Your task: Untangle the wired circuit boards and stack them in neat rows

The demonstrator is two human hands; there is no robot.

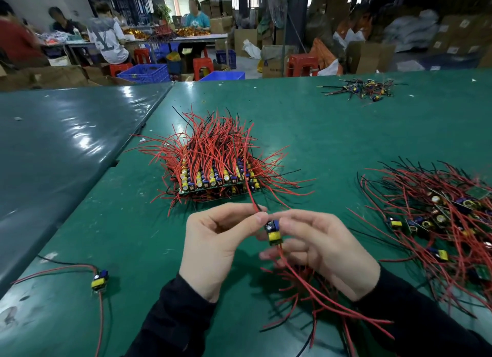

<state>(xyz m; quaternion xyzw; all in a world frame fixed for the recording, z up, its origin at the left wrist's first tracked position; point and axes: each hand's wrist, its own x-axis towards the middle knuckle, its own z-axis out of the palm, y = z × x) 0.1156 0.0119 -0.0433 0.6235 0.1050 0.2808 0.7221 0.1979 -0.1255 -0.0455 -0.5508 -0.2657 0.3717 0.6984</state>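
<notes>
Both hands hold one small circuit board [274,234] with a yellow and a blue part, above the green table [332,133]. My left hand [215,250] pinches its upper red and black wires near the board. My right hand [322,252] grips the board's right side, and its lower red wires trail down past my fingers. A neat stack of boards [215,181] with red wires fanning upward stands just beyond my hands. A tangled heap of wired boards [436,223] lies at the right. More loose red wires [316,298] lie under my right wrist.
A single wired board [99,279] lies at the near left. A small tangle of boards [364,89] sits at the far right of the table. A second, darker table [66,138] adjoins on the left. People work at benches behind, among red stools, blue crates and cartons.
</notes>
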